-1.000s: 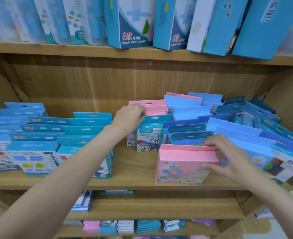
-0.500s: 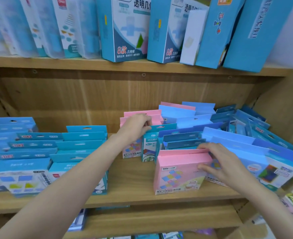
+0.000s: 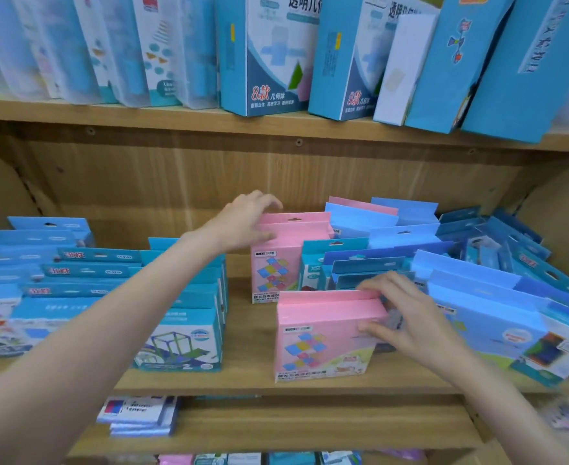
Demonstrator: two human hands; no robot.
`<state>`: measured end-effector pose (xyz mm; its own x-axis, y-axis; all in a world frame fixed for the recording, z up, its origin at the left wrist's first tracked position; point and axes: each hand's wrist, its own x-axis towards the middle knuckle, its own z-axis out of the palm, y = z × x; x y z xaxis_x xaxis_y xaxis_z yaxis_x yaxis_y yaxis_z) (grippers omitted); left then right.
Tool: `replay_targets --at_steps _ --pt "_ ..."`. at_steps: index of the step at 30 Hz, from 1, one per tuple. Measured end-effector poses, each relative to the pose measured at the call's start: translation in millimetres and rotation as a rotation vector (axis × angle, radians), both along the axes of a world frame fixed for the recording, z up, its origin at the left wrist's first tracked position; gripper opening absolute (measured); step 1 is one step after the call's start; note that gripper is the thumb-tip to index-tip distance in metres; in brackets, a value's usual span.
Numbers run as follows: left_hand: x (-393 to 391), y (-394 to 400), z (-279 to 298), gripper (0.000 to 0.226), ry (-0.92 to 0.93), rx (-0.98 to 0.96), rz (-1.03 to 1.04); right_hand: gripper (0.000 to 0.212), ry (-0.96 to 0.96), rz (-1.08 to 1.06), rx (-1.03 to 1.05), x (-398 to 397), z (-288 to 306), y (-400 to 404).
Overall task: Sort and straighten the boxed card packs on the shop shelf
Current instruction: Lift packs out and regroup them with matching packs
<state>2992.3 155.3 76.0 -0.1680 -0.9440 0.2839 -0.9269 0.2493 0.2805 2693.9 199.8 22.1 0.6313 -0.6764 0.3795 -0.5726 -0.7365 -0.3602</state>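
Note:
Boxed card packs stand in rows on the wooden middle shelf (image 3: 249, 380). My left hand (image 3: 246, 219) grips the top left corner of an upright pink pack (image 3: 288, 260) at the back middle. My right hand (image 3: 407, 317) holds the right side of another pink pack (image 3: 320, 337) that stands at the front of the shelf. Behind and right of it, light blue packs (image 3: 477, 297) lean in an uneven row, with darker blue ones (image 3: 511, 243) tipped at the far right. Teal packs (image 3: 179, 333) stand in neat rows on the left.
The upper shelf (image 3: 175, 120) carries tall blue and clear boxes that overhang the space above my hands. A wooden side wall (image 3: 564, 209) closes the right end. A lower shelf (image 3: 276, 427) holds a small stack of flat packs (image 3: 138, 414).
My left hand has pulled the back pink pack up and out to the left, so its whole front shows. The right hand stays on the front pink pack. The view has tilted upward.

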Motion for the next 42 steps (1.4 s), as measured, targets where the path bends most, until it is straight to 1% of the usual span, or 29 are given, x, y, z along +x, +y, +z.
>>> replay_targets --at_steps 1,2,4,6,9,12,14,18,22,24,26,27,29,31,32,33,36,39,40,42 --pt "6 -1 -3 0.038 0.009 0.044 0.02 0.051 0.009 0.012 0.008 10 -1 1" --pt "9 -3 -7 0.032 0.026 0.063 0.025 0.052 0.011 0.032 0.008 20 -1 3" --pt "9 -7 -13 0.019 0.065 0.06 0.033 0.053 0.007 0.056 0.025 36 -1 5" --pt "8 -11 -15 0.013 0.076 0.056 0.035 0.05 -0.003 0.074 0.048 46 1 7" --pt "10 -16 -16 0.014 0.018 0.075 0.017 0.047 0.017 0.095 0.045 59 2 10" --pt "15 -17 -15 0.018 0.01 0.079 -0.016 0.051 0.065 0.033 0.088 65 0 14" --pt "21 -15 -12 0.019 -0.014 0.082 -0.003 0.055 0.122 -0.008 0.09 64 0 15" --pt "45 -9 -10 0.018 -0.002 0.084 0.061 0.064 0.25 -0.061 0.052 55 0 13" --pt "52 -3 -6 0.009 -0.021 0.143 0.057 0.071 0.271 -0.11 0.035 52 -3 11" --pt "50 1 2 0.015 -0.034 0.154 0.061 0.08 0.273 -0.127 0.052 52 -2 12" --pt "45 9 10 0.023 -0.003 0.081 0.043 0.083 0.204 -0.132 0.061 50 -1 14" --pt "41 16 13 0.024 0.042 0.037 -0.003 0.082 0.148 -0.13 0.056 47 0 14" --pt "26 36 16 0.033 0.112 0.021 -0.146 0.074 0.083 -0.11 -0.023 36 1 12" --pt "9 57 14 0.053 0.13 0.074 -0.268 0.056 0.086 -0.092 -0.159 20 0 8" --pt "0 66 11 0.056 0.116 0.106 -0.299 0.052 0.095 -0.098 -0.195 12 0 6" --pt "-8 72 6 0.053 0.098 0.138 -0.322 0.051 0.103 -0.108 -0.215 4 -1 4" --pt "-28 79 -9 0.047 -0.073 0.22 -0.291 0.064 0.148 -0.16 -0.201 -13 -1 -2" --pt "-36 82 -13 0.044 -0.231 0.182 -0.185 0.084 0.276 -0.186 -0.167 -17 2 -11" --pt "-35 82 -12 0.045 -0.298 0.154 -0.142 0.087 0.323 -0.172 -0.178 -17 2 -16" --pt "-32 81 -9 0.05 -0.412 0.143 -0.065 0.083 0.369 -0.113 -0.181 -18 5 -24"
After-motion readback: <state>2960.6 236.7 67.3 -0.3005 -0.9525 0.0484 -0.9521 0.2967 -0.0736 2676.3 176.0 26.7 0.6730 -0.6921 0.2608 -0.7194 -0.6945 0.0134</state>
